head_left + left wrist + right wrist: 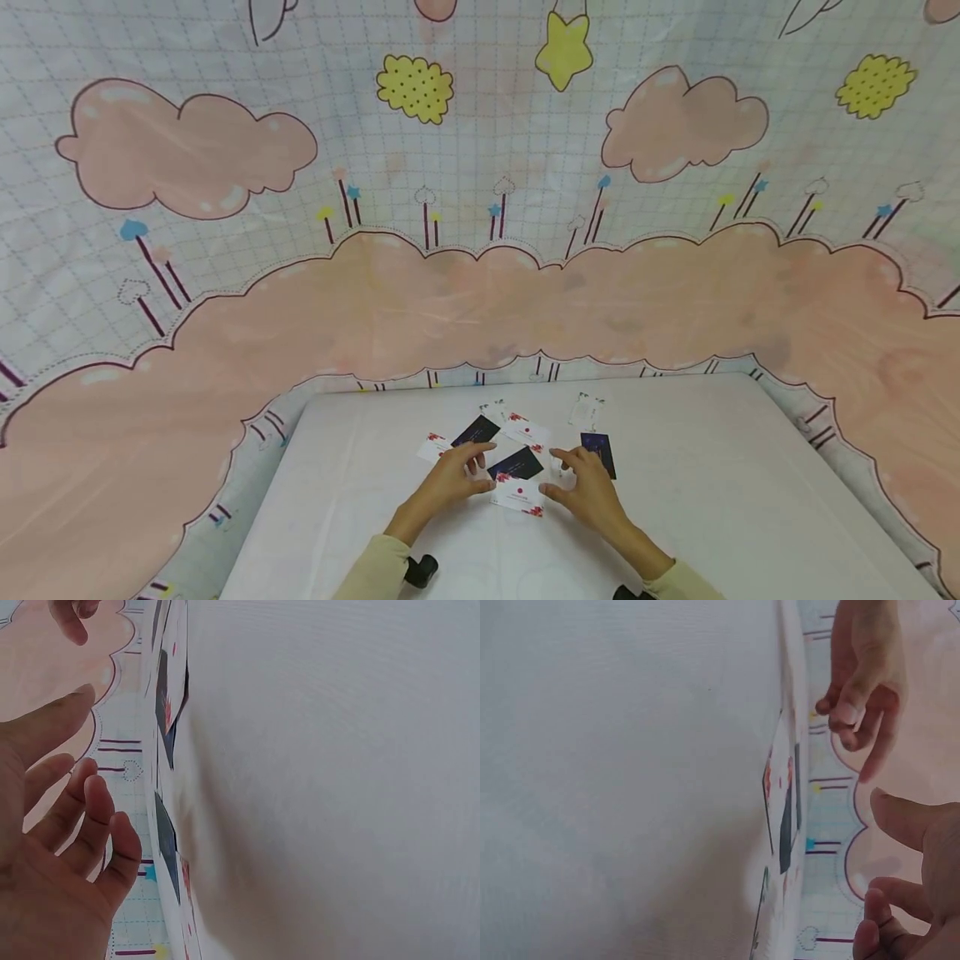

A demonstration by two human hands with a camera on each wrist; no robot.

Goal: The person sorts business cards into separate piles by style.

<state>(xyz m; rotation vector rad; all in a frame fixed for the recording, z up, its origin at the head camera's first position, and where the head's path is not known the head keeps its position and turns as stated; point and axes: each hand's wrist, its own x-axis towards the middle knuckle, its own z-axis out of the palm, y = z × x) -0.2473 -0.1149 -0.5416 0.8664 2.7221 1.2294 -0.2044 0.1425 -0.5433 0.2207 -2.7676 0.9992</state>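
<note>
Several small printed cards lie loosely spread on the white table. My left hand point(448, 483) hovers over their left side, fingers loosely bent, with nothing held. Opposite it, my right hand point(591, 493) is raised in the same way, thumb and fingers apart. Between the two hands lies a white card with red flowers point(517, 495), overlapping a dark blue card point(516, 463). Behind these are another dark card point(476, 430) and a white flowered card point(527, 432). Both wrist views show the left hand point(71, 847) and the right hand point(919, 892) lifted above the tabletop.
A white flowered card point(431, 447) lies partly behind the left hand. Right of the right hand is a dark blue card point(599, 455), with a pale leaf-patterned card point(587, 411) behind it. A cloud-printed cloth point(525, 308) hangs beyond the white table point(735, 483).
</note>
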